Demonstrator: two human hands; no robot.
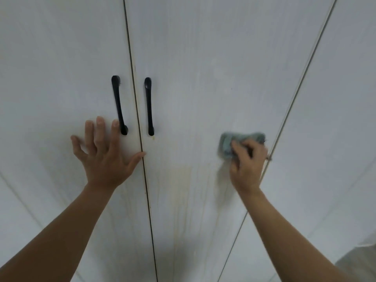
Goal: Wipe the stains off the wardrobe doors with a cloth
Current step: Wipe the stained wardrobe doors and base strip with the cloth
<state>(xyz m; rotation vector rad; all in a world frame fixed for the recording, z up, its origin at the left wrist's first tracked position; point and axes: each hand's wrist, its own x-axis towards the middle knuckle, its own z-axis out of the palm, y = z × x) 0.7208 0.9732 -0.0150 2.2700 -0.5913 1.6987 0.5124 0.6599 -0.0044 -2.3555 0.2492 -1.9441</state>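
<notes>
**Fingers [238,148] bunched on a grey-green cloth [227,144], other palm flat on the wardrobe [234,27]**

The right hand [247,161] has its fingers curled round the cloth. It presses the cloth against the middle door [203,58] of the white wardrobe. The cloth sits close to that door's right edge, just left of the gap that divides it from the right door [345,98]. Cloth and knuckles are blurred, so the fold of the cloth cannot be made out. Most of it shows above and left of the fingers.

The left hand [103,159] lies open on the left door [61,68], palm to the panel, its fingers straight and spread apart. The index fingertip sits just beside the lower end of the left black handle [119,104]; whether it touches cannot be told. The thumb tip reaches the dark seam [145,180] between the left and middle doors. Across that seam the right black handle [149,106] stands upright on the middle door, well left of the cloth.

Yellowish stains [183,192] run down the middle door in faint vertical streaks. They start below handle level, between the two hands, and continue lower, nearer the person. The cloth lies to the right of these streaks and a little higher up, apart from them. At the bottom right corner a pale grey shape [360,261] shows, too unclear to name.
</notes>
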